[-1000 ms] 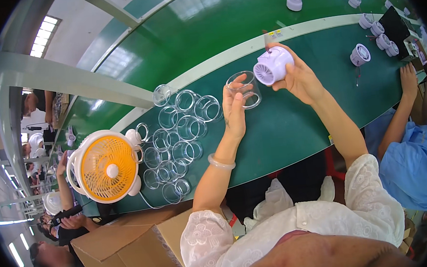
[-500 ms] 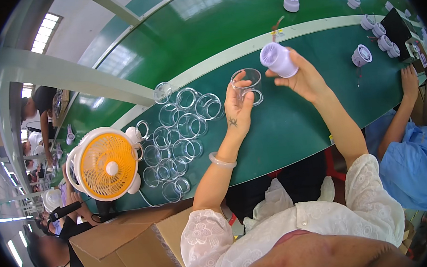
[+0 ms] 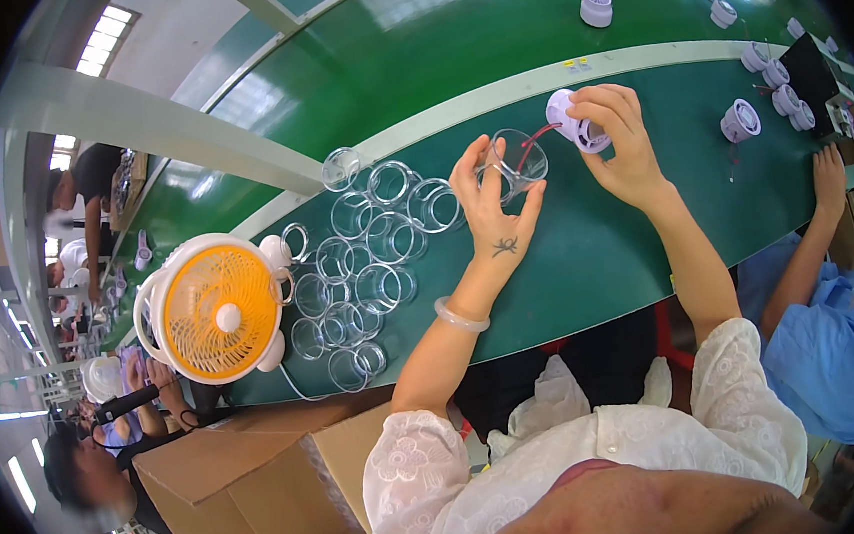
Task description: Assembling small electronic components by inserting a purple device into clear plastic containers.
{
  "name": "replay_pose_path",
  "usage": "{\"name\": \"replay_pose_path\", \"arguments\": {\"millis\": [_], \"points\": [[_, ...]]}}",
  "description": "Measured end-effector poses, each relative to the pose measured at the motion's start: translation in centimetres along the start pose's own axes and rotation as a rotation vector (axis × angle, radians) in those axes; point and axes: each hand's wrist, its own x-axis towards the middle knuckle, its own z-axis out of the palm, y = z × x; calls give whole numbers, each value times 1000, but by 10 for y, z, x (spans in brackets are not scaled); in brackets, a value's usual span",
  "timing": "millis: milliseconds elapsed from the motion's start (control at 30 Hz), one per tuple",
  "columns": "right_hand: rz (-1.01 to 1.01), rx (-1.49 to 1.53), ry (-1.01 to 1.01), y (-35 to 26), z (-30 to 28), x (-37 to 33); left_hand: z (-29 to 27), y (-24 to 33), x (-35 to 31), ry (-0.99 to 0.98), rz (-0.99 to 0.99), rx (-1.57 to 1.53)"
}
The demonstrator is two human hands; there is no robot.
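Observation:
My left hand [image 3: 492,224] has its fingers wrapped round a clear, open cylinder [image 3: 531,162], tilted above the green tabletop. In my right hand [image 3: 626,146] is a lavender fan unit [image 3: 559,109], a short round housing with a slotted face. Its red wires [image 3: 537,138] run toward the cylinder and cross its rim; where their ends lie I cannot tell. The fan unit and the cylinder are close together but apart. To the left of my left hand stand several more clear cylinders [image 3: 392,238] in a cluster on the table.
A white fan with an orange grille [image 3: 212,319] stands at the left. An open cardboard box [image 3: 249,492] is near its front. Several lavender units [image 3: 740,122] sit at the right and on the green belt [image 3: 430,51]. A co-worker's hand [image 3: 829,175] rests on the right edge.
My right hand has turned the fan unit over, so the wires now point toward the cylinder. My left hand has tilted the cylinder toward the unit and shifted slightly right.

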Motion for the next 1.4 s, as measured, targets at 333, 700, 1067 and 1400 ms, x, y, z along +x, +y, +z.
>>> {"name": "replay_pose_path", "arguments": {"millis": [333,700,1067,1400], "points": [[59,422,-228,-8,3,-6,1,-3,-2,-105,51,-31],[122,796,-313,6,18,-14,6,5,-7,-30,119,-210],[250,985,-269,9,17,-16,10,-23,-16,61,-132,-829],[271,1080,-348,-2,14,-16,3,6,-8,-465,-359,-673]]}}
